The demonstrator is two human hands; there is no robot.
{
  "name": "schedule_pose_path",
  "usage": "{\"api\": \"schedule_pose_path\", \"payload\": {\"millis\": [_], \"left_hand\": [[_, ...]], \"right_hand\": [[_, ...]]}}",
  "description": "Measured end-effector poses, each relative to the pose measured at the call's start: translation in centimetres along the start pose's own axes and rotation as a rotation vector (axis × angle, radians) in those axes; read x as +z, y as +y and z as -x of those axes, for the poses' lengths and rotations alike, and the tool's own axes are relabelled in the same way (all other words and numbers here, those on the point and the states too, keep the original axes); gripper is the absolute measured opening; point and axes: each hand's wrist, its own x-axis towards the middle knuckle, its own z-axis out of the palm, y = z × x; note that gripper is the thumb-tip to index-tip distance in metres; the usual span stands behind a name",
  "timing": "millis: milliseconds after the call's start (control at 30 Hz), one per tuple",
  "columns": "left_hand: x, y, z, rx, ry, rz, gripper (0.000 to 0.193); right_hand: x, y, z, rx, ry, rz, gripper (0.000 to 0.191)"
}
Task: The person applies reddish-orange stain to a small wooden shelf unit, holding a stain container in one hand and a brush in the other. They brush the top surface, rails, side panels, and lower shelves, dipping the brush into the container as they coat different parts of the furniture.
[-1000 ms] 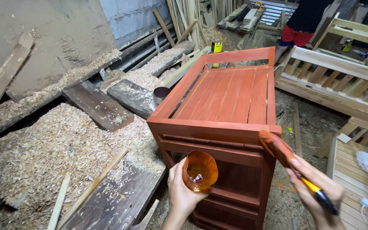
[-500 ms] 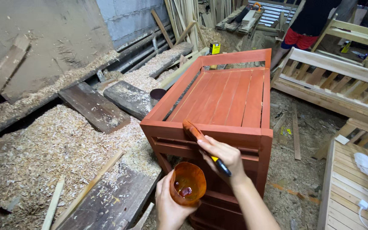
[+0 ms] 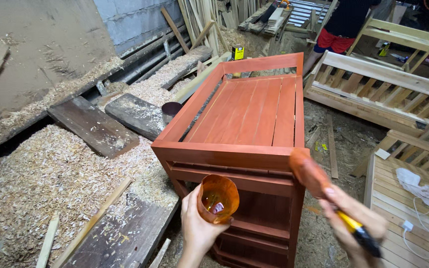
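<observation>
Since half a second ago, our right hand [image 3: 356, 221] has swung from above the cup out to the right, so the brush [image 3: 319, 183] now lies at the near right corner of the red-stained wooden cabinet [image 3: 254, 124]; the motion blurs both. Right fingers are wrapped closed around the brush's yellow-and-black handle, its orange-stained head touching or just beside the cabinet's front corner; we cannot tell which. Left hand [image 3: 197, 228] grips the translucent orange cup [image 3: 218, 198] from below, fingers curled around its wall, held in front of the cabinet's lower rails. Beyond the cabinet's far left corner stands a small yellow-and-black can [image 3: 237, 51], its label too small to make out. A dark round tin [image 3: 171, 111] sits just left of the cabinet, beside the sawdust [image 3: 50, 168]. Unpainted slatted frames [image 3: 388, 79] stand to the right.
</observation>
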Motion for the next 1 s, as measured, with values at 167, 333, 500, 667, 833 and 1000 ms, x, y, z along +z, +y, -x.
{"api": "schedule_pose_path", "payload": {"millis": [167,333,500,667,833,1000], "left_hand": [[-1.2,-0.4,0.4,0.006,0.013,0.003,0.109],[-1.6,-0.4,0.8,-0.006,0.006,-0.026,0.109],[-0.7,-0.3,1.1,0.016,0.006,-0.015,0.111],[1.3,-0.1,1.1,-0.007,0.001,-0.022,0.107],[2.7,0.6,0.9,0.004,-0.035,0.018,0.107],[3.7,1.4,0.7,-0.008,-0.063,0.031,0.109]], "right_hand": [[1.6,0.3,-0.4,0.021,-0.045,0.010,0.034],[5.9,-1.1,-1.5,-0.160,-0.162,0.030,0.037],[12.1,-2.6,-2.6,-0.215,-0.305,-0.144,0.040],[8.7,-1.2,-2.9,-0.233,-0.380,-0.116,0.042],[-2.7,1.2,-0.3,0.031,-0.202,0.148,0.038],[-7.2,1.6,-0.1,0.148,-0.064,0.158,0.038]]}}
